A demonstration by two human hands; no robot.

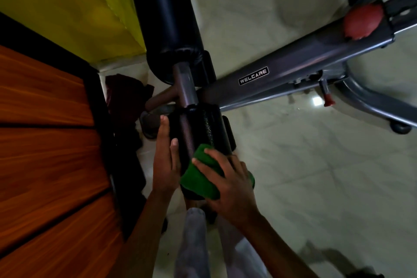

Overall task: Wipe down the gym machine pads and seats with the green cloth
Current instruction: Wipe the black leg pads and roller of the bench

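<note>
Rightward, bare floor [293, 165] beside roller pad [203, 128].

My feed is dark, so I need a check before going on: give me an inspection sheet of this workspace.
Surface: pale tiled floor, glossy.
Job's things: green cloth pressed on the near roller pad; far roller pad uncovered.
Clutter: dark red cloth on the floor by the wooden panel.
Hands: left hand flat against the near pad's side; right hand grips the cloth.
Cables: nothing seen.
Surroundings: grey frame labelled WELCARE, red knob, yellow wall.
</note>
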